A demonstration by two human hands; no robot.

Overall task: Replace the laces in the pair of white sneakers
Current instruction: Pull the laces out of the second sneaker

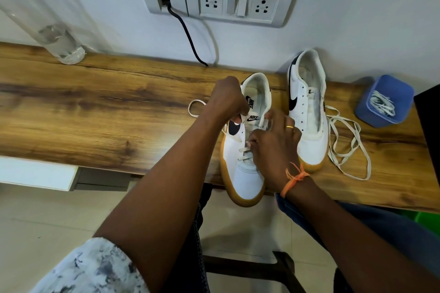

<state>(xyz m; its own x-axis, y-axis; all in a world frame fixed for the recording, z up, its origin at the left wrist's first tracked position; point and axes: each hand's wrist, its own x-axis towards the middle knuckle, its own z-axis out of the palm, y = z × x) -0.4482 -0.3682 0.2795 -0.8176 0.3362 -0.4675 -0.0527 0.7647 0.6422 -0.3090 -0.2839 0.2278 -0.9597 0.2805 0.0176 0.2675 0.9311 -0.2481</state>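
Wooden desk (95, 107) against white wall (345, 7); left hand (228, 100) grips sneaker (247, 173), right hand (273, 145) pinches lace (245, 150).

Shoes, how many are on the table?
2. One shoe sits under both hands at the table's front edge; the other shoe lies right beside it, unlaced.

Near sneaker (245, 162) at table (95, 107) front edge, toe overhanging; both hands on it, left hand (228, 100) behind right hand (273, 147). Second sneaker (307, 112) just right. Loose lace (345, 145) right of that; container (383, 100) holding laces (382, 103) far right
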